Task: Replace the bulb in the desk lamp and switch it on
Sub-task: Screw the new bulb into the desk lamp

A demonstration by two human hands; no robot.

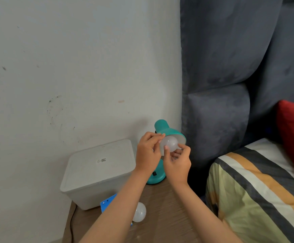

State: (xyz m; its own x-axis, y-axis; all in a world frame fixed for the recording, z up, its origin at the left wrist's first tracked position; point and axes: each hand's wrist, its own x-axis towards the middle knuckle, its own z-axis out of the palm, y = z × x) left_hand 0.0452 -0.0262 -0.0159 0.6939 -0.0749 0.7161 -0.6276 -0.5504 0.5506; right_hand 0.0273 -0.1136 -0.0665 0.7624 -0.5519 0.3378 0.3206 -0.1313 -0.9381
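Observation:
A teal desk lamp (163, 128) stands at the back of a wooden bedside table (163, 207), its shade tilted toward me. A white bulb (171, 142) sits in the mouth of the shade. My left hand (148, 151) pinches the shade's rim at the bulb's left. My right hand (177, 163) grips the bulb from below with thumb and fingers. The lamp's round base (157, 178), with a black switch, shows between my wrists. A second white bulb (139, 212) lies on the table beside a blue box (107, 203), partly hidden by my left forearm.
A white lidded plastic bin (98, 171) fills the table's left back. A black cable (71, 223) hangs down the table's left edge. A wall is behind. At the right are a grey padded headboard (230, 85), a striped bed cover (258, 190) and a red cushion (293, 134).

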